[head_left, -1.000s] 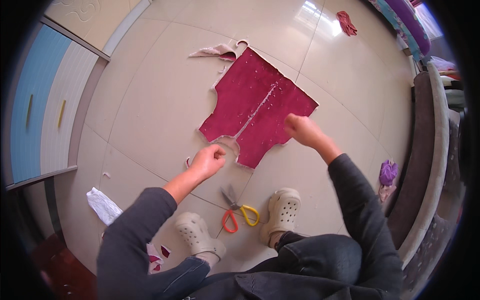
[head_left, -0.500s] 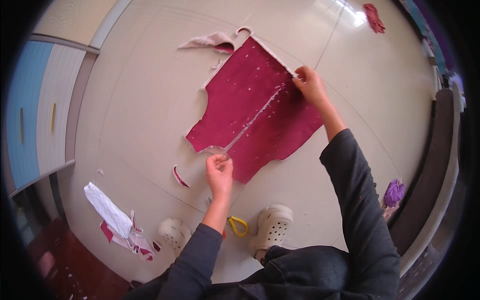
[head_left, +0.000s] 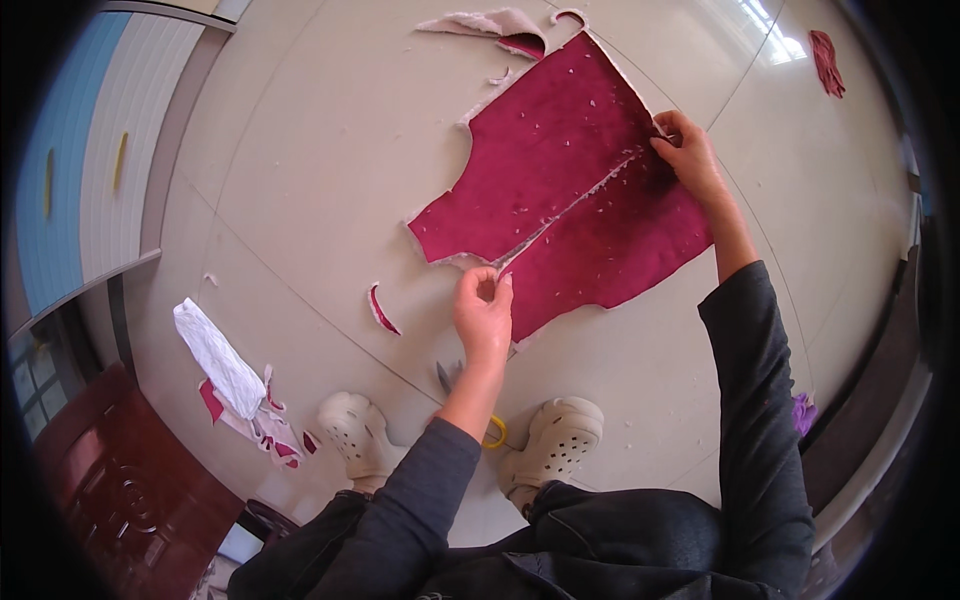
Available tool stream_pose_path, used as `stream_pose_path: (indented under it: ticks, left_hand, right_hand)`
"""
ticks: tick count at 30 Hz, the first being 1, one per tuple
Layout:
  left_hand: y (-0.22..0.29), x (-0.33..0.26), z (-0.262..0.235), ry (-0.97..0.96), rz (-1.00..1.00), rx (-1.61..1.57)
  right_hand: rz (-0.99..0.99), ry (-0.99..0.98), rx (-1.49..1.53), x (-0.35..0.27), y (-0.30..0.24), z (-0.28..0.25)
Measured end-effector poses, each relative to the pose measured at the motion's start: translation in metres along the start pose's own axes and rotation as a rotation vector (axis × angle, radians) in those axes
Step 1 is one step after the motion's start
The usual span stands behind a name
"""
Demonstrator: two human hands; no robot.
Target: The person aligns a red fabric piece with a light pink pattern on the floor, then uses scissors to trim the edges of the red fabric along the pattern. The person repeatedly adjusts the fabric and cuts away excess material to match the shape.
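A wide dark red cloth piece (head_left: pixel 560 130) with pale fluffy edges lies on the tiled floor, cut in a garment-like outline. Small white bits of fluff dot it, and a pale line runs across its middle. My left hand (head_left: pixel 483 315) pinches the cloth's near edge where that line ends. At the far right edge, my right hand (head_left: pixel 695 165) grips the border between thumb and fingers. Below my left wrist are scissors (head_left: pixel 497 432) with a yellow handle, partly hidden by my forearm.
A fluffy offcut (head_left: pixel 490 25) lies beyond the cloth, and a thin red scrap (head_left: pixel 381 310) to its left. Further left are a white folded cloth (head_left: pixel 220 360) and more scraps (head_left: pixel 270 430). Cabinets (head_left: pixel 90 160), dark red wooden furniture (head_left: pixel 130 480) and my clogs (head_left: pixel 560 440) surround this spot.
The view has shifted, so the floor and cloth sit further right and higher in the picture. Both hands still pinch the cloth at about the same places.
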State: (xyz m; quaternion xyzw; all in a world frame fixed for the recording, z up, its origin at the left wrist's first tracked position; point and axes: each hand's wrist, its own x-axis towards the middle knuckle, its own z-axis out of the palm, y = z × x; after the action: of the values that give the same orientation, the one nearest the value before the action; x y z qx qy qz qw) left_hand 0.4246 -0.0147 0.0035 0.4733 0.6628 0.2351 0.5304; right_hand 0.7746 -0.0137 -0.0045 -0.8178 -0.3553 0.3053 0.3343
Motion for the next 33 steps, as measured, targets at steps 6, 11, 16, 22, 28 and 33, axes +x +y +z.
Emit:
stream_pose_path:
  ticks: [6,11,16,22,28,33]
  left_hand:
    - [0.004,0.002,-0.004,-0.025,0.023,0.096]
    - [0.004,0.003,-0.007,-0.021,0.035,0.067]
    - [-0.001,0.005,-0.004,-0.028,0.088,0.031]
    - [0.009,0.001,-0.003,-0.083,0.169,0.033]
    - [0.009,0.008,-0.002,-0.132,0.18,0.074]
    - [0.004,0.014,0.002,-0.101,0.163,0.12]
  right_hand:
    - [0.022,-0.051,-0.053,-0.001,-0.002,-0.002]
    - [0.016,-0.011,-0.077,-0.009,-0.017,0.003]
    - [0.053,-0.024,-0.076,-0.008,-0.013,0.002]
    - [0.0,-0.031,-0.081,-0.009,-0.012,0.001]
    - [-0.034,-0.153,-0.039,-0.007,-0.015,-0.006]
    - [-0.117,-0.222,-0.049,-0.004,-0.013,-0.012]
